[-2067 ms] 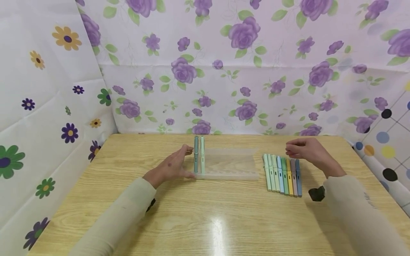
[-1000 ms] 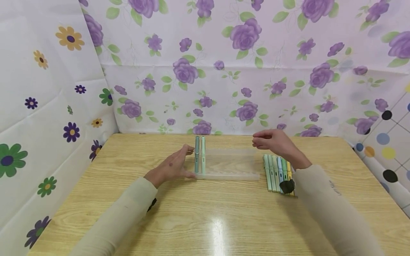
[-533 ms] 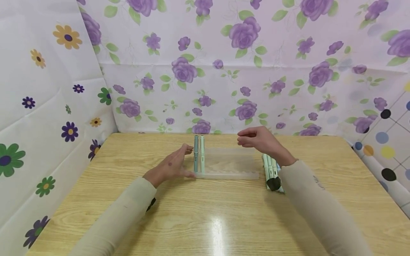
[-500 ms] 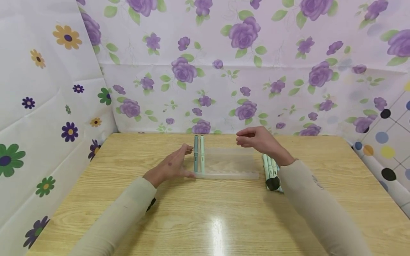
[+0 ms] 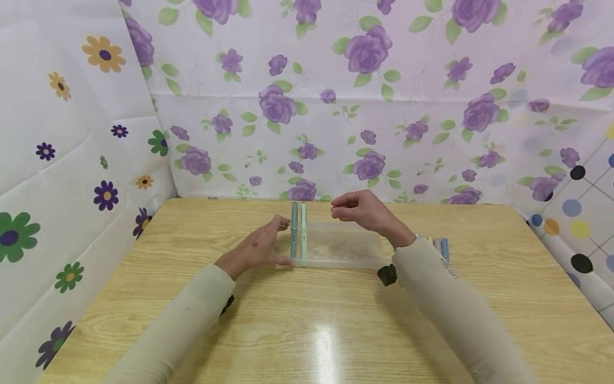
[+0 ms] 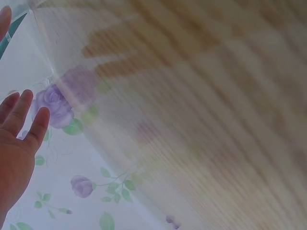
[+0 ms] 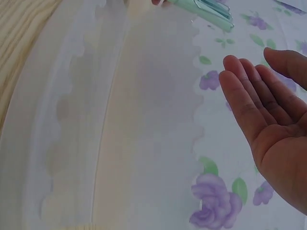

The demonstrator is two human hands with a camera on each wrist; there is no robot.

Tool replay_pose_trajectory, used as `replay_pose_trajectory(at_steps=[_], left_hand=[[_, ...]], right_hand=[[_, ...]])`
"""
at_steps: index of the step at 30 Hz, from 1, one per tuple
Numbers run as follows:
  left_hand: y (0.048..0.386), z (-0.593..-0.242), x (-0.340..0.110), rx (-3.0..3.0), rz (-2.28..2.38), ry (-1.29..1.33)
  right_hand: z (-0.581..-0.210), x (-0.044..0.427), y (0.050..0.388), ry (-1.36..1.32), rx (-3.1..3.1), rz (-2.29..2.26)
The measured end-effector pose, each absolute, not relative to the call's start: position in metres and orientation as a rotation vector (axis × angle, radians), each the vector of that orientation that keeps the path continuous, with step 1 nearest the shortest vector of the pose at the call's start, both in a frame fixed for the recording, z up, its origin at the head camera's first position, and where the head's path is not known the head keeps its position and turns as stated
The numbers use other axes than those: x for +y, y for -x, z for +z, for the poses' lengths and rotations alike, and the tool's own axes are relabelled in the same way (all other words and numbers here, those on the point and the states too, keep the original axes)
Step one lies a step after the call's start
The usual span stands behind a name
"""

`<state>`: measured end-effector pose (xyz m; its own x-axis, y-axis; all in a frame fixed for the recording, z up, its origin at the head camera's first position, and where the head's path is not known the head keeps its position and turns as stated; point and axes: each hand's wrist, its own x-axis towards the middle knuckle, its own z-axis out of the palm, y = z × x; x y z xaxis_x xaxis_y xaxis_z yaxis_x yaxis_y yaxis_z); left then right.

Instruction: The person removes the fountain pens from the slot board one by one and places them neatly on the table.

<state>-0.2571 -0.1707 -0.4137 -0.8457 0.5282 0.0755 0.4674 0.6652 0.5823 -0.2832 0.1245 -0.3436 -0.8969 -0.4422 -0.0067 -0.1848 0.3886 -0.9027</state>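
A clear plastic pen stand [image 5: 342,245] lies in the middle of the table in the head view. Two pens lean upright at its left end: a dark teal pen [image 5: 294,234] and a mint green pen [image 5: 304,234]. My left hand [image 5: 256,245] holds that left end, thumb at the front edge and fingers toward the back; in the left wrist view several fingers [image 6: 36,127] stretch out straight. Above the stand's back edge hovers my right hand [image 5: 360,210], holding nothing. The right wrist view shows its fingers [image 7: 244,96] straight and the thumb apart.
A row of loose pens [image 5: 445,249] lies right of the stand, mostly hidden behind my right sleeve [image 5: 431,277]. The wooden table [image 5: 268,330] meets a floral cloth backdrop [image 5: 336,133] behind. Cloth also hangs at left and right.
My right hand has moved left, from over the loose pens to over the stand, and its forearm now covers most of the pens. The left hand, stand and two standing pens stay put.
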Motion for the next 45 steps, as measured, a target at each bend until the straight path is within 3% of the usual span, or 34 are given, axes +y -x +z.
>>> replay_pose_trajectory(at_steps=[22,45], left_hand=[[0.260,-0.408,-0.167,2.781,0.934,-0.853],[0.261,-0.419,-0.171,2.625,1.212,-0.800]], right_hand=[[-0.344,0.077,0.298,0.697,2.555,-1.381],[-0.350,0.066,0.291,0.710,2.569,-1.463]])
